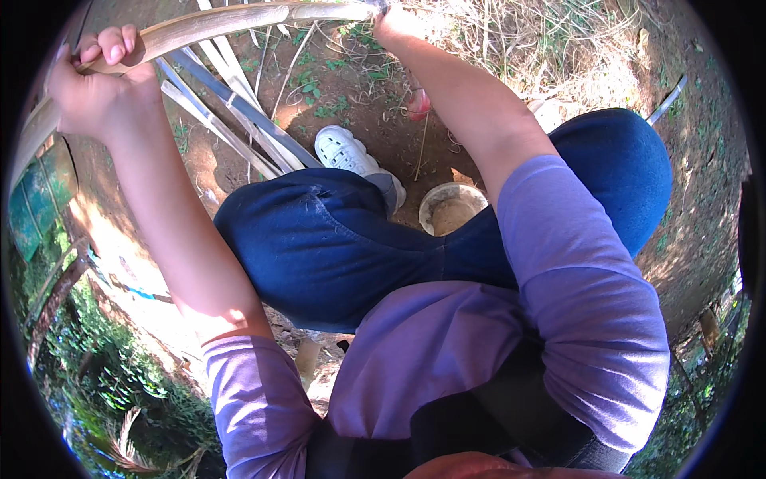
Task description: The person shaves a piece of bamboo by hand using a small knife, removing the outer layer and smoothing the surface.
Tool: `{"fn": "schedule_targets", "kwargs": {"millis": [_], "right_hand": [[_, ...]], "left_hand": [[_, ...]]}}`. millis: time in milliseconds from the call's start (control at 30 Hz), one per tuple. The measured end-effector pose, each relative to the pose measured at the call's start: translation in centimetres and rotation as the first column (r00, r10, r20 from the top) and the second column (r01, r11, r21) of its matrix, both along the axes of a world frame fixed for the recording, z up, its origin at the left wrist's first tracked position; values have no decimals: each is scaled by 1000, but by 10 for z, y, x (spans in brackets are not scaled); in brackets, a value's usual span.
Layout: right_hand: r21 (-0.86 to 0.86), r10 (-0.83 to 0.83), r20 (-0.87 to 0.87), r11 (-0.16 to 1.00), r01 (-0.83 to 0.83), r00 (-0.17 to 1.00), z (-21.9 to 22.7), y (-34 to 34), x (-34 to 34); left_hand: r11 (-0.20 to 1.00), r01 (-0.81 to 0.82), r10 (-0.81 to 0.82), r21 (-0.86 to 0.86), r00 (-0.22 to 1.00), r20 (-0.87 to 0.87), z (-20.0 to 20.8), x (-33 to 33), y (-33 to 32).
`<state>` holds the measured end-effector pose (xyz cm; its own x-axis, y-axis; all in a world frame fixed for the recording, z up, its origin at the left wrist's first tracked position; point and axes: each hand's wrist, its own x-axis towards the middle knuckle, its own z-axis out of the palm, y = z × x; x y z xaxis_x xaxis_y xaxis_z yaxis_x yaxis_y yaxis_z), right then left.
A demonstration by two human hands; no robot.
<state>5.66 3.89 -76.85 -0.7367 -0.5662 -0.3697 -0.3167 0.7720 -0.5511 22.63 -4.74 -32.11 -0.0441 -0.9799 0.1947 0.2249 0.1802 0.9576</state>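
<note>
A long split bamboo strip (207,26), pale on its face and with a joint along it, runs across the upper left, bowed by the lens. My left hand (108,84) is closed around it near its left part, fingers wrapped over the top. At the upper edge, my right hand (389,21) is by the strip's other visible end. Most of that hand is cut off, so its fingers are hidden. Something small and dark shows beside it, too little to name. Below the strip, several more split bamboo pieces (231,100) lie on the ground.
My bent knees (311,239) are below my arms. A white clog (345,150) is on my left foot. Between my legs stands a round bowl (452,206) with brownish contents. Dry shavings (542,48) cover the soil at the upper right. Green plants (104,351) grow at the lower left.
</note>
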Motion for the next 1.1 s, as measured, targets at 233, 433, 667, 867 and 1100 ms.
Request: {"fn": "schedule_targets", "kwargs": {"millis": [233, 433, 667, 867, 1100], "right_hand": [[32, 156, -40, 987, -155, 987, 23, 4, 3], [-186, 328, 235, 939, -289, 915, 68, 6, -5], [-309, 398, 137, 887, -343, 907, 212, 30, 7], [-547, 415, 159, 793, -270, 896, 234, 31, -1], [59, 303, 99, 949, -310, 948, 141, 49, -14]], "left_hand": [[995, -43, 44, -87, 999, 12, 2, -29, 23], [995, 75, -79, -66, 995, -57, -8, -9, -13], [978, -130, 118, -162, 990, -82, -11, -24, -1], [912, -272, 286, -308, 958, 1, -11, -25, 4], [864, -418, 472, -280, 866, 164, -1, -28, 35]]}}
